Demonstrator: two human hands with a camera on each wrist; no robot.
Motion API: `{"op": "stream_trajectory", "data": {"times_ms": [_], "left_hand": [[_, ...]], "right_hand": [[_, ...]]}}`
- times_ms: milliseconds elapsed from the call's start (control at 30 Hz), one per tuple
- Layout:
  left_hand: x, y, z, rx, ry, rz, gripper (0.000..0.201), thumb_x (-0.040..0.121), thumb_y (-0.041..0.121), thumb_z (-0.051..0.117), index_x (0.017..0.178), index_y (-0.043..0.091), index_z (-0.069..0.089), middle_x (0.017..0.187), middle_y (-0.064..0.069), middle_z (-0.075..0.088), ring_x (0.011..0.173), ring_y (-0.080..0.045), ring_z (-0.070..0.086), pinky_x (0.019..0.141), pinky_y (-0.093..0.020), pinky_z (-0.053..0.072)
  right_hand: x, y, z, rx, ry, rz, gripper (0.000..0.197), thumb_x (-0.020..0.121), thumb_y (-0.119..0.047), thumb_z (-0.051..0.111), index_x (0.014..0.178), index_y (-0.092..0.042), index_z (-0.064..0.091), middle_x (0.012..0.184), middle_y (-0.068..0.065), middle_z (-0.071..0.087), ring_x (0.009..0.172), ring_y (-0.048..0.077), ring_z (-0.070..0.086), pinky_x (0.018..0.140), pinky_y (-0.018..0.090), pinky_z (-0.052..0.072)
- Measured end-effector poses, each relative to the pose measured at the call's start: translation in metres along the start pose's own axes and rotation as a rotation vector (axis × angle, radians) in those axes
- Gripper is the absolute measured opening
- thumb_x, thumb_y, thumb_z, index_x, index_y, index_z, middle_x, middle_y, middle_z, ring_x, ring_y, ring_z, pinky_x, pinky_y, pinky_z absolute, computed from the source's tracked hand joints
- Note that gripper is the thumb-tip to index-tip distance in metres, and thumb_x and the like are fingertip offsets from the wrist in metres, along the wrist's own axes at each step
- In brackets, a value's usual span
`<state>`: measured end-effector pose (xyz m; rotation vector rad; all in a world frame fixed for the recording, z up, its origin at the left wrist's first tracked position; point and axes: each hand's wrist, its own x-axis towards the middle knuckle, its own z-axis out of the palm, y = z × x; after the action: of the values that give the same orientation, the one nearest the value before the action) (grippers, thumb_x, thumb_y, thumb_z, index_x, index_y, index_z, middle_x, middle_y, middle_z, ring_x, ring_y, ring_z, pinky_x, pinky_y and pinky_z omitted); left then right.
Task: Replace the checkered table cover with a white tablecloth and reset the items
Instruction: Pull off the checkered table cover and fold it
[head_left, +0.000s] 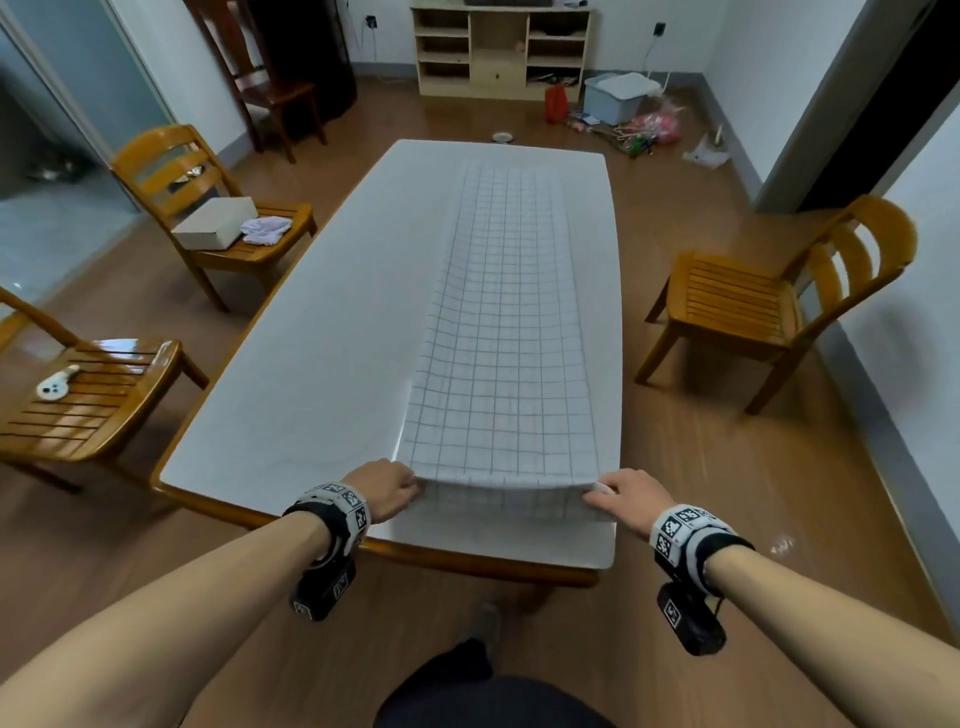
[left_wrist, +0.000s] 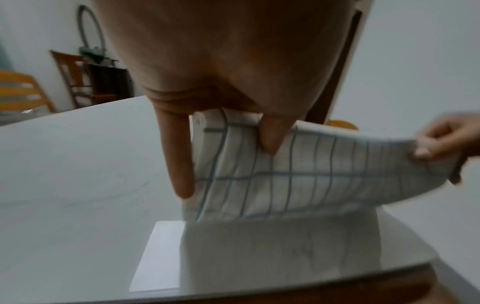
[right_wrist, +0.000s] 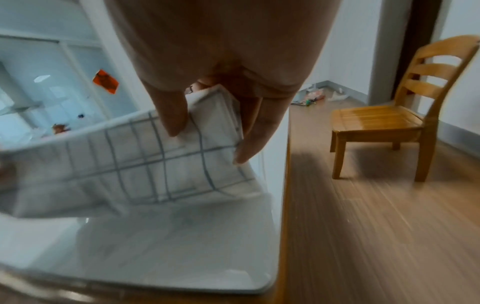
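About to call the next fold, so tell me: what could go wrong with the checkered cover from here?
Both the left hand and right hand pinch only the near corners of the checkered cover, so a corner could slip free. The folded strip lies along the right side of the glossy table; it might slide off that edge.

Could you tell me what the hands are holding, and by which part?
Both grip the checkered cover at its near corners: left hand one, right hand the other.

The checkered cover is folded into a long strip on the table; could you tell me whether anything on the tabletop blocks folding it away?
Nothing visible does. The left hand and right hand pinch the checkered cover's near corners; the table holds only it.
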<state>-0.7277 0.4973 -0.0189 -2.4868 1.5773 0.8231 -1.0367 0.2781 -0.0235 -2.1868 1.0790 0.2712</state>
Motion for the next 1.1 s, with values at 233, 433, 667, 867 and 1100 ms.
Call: {"op": "stream_trajectory", "data": {"times_ms": [233,433,667,867,1100], "left_hand": [[0.019,-0.002,-0.024,-0.140,0.109,-0.020,0.044,0.093,0.043,0.057,0.061,0.016,0.042,0.059,0.000,0.046,0.056,-0.016,0.042,0.051,-0.030,0.027],[0.058,-0.016,-0.033,-0.308,0.239,-0.060,0.023,0.085,0.029,0.069,0.097,0.009,0.066,0.092,-0.006,0.067,0.088,-0.024,0.062,0.072,-0.032,0.046],[0.111,-0.026,-0.023,-0.382,0.213,-0.090,0.042,0.087,0.022,0.068,0.126,0.009,0.059,0.122,-0.008,0.063,0.112,-0.025,0.058,0.091,-0.030,0.043],[0.143,-0.038,0.000,-0.364,0.145,-0.052,0.049,0.089,0.019,0.066,0.135,0.007,0.053,0.136,-0.011,0.052,0.123,-0.026,0.051,0.103,-0.033,0.039],[0.151,-0.049,0.026,-0.302,0.023,0.028,0.063,0.097,0.030,0.055,0.152,0.009,0.032,0.160,-0.007,0.019,0.147,-0.023,0.019,0.118,-0.032,0.019]], "right_hand": [[0.019,0.004,-0.017,0.154,0.139,0.040,0.023,0.083,-0.045,0.073,0.080,-0.023,0.069,0.075,-0.001,0.069,0.069,0.016,0.064,0.064,0.035,0.052],[0.064,0.004,-0.022,0.215,0.251,0.083,0.007,0.087,-0.027,0.072,0.088,-0.024,0.066,0.082,-0.003,0.067,0.079,0.018,0.062,0.069,0.032,0.050],[0.114,0.015,-0.005,0.209,0.259,0.202,0.010,0.092,-0.022,0.064,0.102,-0.022,0.064,0.101,0.003,0.070,0.092,0.023,0.063,0.081,0.034,0.050],[0.142,0.017,0.014,0.124,0.169,0.258,0.042,0.092,-0.012,0.057,0.134,-0.013,0.054,0.137,0.007,0.054,0.124,0.026,0.052,0.105,0.035,0.040],[0.146,0.018,0.031,0.079,0.171,0.296,0.056,0.095,-0.017,0.056,0.148,-0.015,0.038,0.149,0.004,0.036,0.135,0.024,0.039,0.107,0.035,0.036]]}}
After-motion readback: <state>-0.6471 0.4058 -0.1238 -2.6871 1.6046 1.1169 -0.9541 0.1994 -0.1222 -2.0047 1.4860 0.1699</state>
